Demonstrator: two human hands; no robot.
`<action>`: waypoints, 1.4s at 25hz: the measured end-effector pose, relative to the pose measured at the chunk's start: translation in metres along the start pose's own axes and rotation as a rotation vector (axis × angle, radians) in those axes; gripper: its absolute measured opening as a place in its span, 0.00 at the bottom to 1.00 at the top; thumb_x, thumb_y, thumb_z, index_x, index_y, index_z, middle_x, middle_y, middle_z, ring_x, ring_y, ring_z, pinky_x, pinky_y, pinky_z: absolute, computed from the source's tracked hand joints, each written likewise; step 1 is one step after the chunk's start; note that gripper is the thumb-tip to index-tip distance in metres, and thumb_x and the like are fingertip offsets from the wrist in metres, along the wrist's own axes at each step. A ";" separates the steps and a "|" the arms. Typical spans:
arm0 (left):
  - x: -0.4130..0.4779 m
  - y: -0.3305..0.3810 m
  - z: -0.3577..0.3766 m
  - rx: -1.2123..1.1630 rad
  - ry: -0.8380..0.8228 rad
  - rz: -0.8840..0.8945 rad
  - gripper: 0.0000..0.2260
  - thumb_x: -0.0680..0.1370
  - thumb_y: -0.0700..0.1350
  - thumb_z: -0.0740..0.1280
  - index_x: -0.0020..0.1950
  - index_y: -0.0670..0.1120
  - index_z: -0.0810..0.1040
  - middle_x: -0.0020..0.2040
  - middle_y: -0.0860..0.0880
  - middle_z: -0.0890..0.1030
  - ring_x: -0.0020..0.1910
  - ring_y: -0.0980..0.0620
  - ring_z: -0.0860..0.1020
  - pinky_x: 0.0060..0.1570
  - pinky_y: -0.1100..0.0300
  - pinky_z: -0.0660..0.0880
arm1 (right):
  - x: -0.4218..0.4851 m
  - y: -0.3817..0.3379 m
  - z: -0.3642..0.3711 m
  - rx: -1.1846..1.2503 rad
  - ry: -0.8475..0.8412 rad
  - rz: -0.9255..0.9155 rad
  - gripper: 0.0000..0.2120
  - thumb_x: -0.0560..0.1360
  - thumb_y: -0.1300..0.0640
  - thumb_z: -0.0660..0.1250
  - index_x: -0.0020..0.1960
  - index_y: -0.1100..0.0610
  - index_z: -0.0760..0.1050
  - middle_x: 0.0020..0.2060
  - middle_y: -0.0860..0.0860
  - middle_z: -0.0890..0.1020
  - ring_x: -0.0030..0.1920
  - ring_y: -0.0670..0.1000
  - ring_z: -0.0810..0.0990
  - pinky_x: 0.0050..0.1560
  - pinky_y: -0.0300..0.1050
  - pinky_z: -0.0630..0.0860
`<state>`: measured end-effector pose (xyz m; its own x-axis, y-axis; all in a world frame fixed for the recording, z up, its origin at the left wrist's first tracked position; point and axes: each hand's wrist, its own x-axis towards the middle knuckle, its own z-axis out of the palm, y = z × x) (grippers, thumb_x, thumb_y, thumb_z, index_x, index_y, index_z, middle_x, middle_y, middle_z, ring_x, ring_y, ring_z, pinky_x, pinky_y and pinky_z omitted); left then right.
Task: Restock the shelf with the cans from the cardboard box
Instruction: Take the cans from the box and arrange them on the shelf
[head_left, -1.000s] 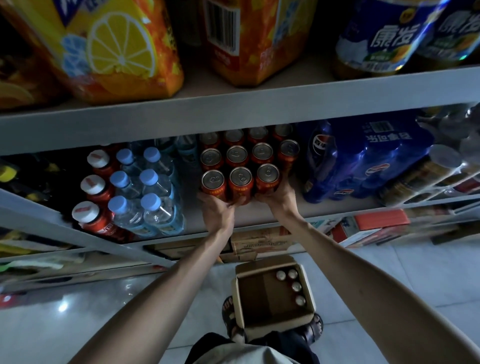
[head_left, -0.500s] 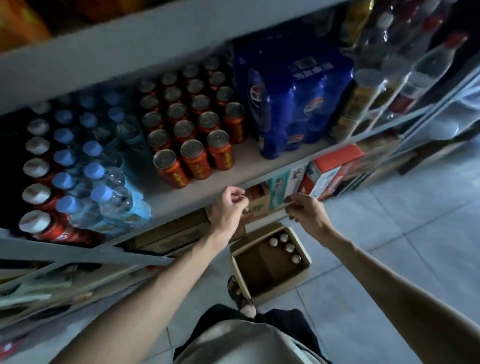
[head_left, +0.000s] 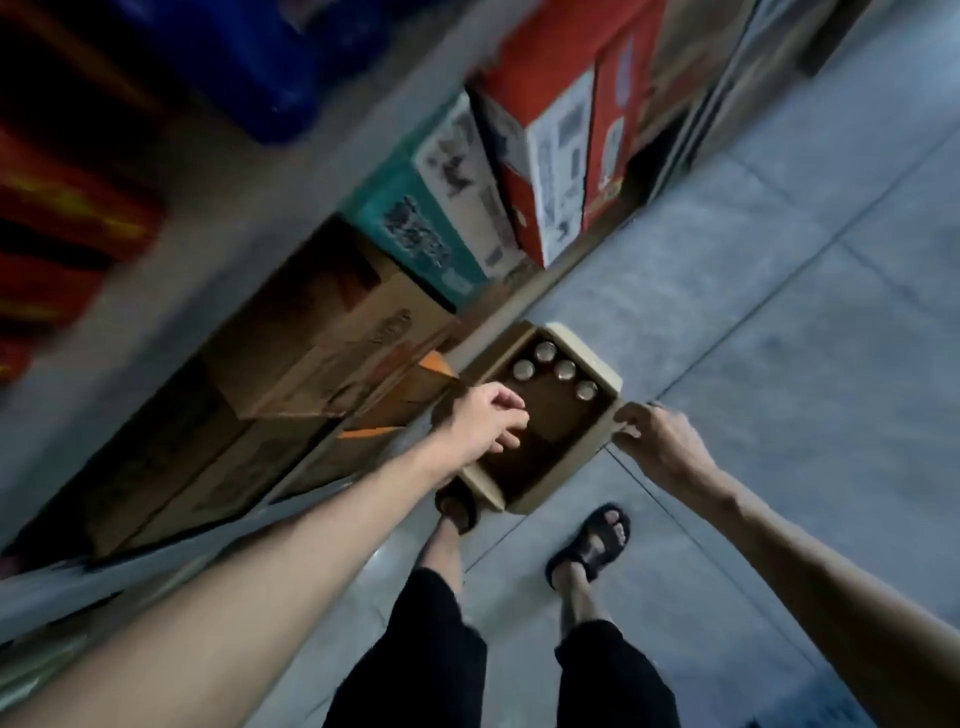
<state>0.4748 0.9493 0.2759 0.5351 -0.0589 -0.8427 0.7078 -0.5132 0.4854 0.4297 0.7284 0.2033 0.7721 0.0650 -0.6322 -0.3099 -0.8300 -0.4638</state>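
Head view: left hand (head_left: 485, 423) hovers loosely curled and empty over the cardboard box (head_left: 540, 493); right hand (head_left: 657, 439), at its 3 o'clock rim, seemingly grips the edge.

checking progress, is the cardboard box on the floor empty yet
No, four cans stand together at the far end of the box.
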 end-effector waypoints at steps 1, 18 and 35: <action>0.041 -0.015 0.013 0.032 -0.025 -0.018 0.05 0.77 0.35 0.66 0.48 0.45 0.73 0.46 0.41 0.79 0.31 0.53 0.76 0.29 0.64 0.69 | 0.027 0.022 0.024 -0.024 0.023 0.006 0.09 0.76 0.59 0.69 0.55 0.61 0.80 0.51 0.62 0.82 0.52 0.63 0.81 0.49 0.52 0.76; 0.395 -0.233 0.075 0.144 -0.117 -0.106 0.03 0.77 0.40 0.67 0.49 0.45 0.78 0.47 0.43 0.84 0.39 0.49 0.81 0.41 0.58 0.76 | 0.349 0.157 0.336 -0.657 0.232 0.228 0.19 0.80 0.66 0.54 0.71 0.66 0.64 0.65 0.65 0.67 0.49 0.62 0.78 0.37 0.49 0.65; 0.348 -0.207 0.029 0.632 -0.217 0.263 0.37 0.51 0.70 0.76 0.57 0.70 0.67 0.45 0.64 0.81 0.47 0.66 0.79 0.48 0.62 0.77 | 0.250 0.067 0.206 0.696 -0.453 -0.060 0.24 0.60 0.44 0.78 0.55 0.50 0.81 0.46 0.51 0.86 0.44 0.49 0.84 0.46 0.43 0.80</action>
<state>0.5011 1.0102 -0.1249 0.5011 -0.3844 -0.7753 0.1303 -0.8522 0.5067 0.4879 0.8031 -0.1140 0.5465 0.4383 -0.7136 -0.6624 -0.2951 -0.6886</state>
